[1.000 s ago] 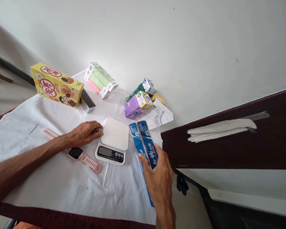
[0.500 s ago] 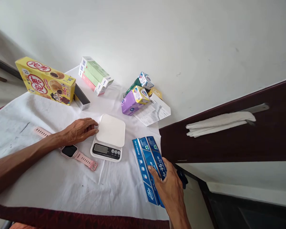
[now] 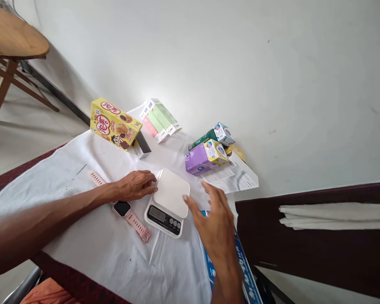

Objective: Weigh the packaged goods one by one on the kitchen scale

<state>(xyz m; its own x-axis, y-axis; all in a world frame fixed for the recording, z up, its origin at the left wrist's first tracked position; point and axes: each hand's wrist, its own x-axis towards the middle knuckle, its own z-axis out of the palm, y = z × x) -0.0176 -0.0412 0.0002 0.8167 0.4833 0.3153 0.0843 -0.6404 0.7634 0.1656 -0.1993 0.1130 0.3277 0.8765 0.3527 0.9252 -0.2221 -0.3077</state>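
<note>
A small white kitchen scale (image 3: 169,203) sits on the white cloth (image 3: 82,236). My left hand (image 3: 134,185) rests against the scale's left edge, fingers curled loosely on it. My right hand (image 3: 213,219) hovers open just right of the scale, fingers spread, holding nothing. Under my right wrist lie the blue toothpaste boxes (image 3: 240,270), mostly hidden by the arm. A pink smartwatch (image 3: 123,209) lies below my left hand.
A yellow snack box (image 3: 114,123) and a silver box (image 3: 142,145) stand at the back left. Green and pink boxes (image 3: 160,119), purple and green small cartons (image 3: 205,152) and a printed sheet (image 3: 234,179) lie behind. A dark cabinet (image 3: 319,245) holds folded white cloth (image 3: 335,214). Wooden table (image 3: 9,42) far left.
My right hand set the blue toothpaste boxes down at the cloth's right edge, let go, and rose open beside the scale. The view swung left. My left hand stayed at the scale.
</note>
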